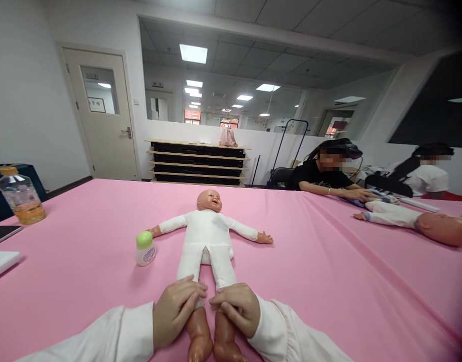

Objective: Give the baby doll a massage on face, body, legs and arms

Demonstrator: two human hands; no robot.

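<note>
A baby doll with a white cloth body lies on its back on the pink tablecloth, head away from me and arms spread. Its bare brown lower legs point towards me. My left hand curls over the leg on the left, fingers across the knee and thumb lower down. Around the other leg, my right hand is closed in the same way. The undersides of both hands are hidden. Beside the doll's hand on the left stands a small white bottle with a green cap.
A drink bottle, a dark phone and a white object lie along the left side of the pink tablecloth. At the right, a co-worker handles cloth near another doll. A second person sits behind.
</note>
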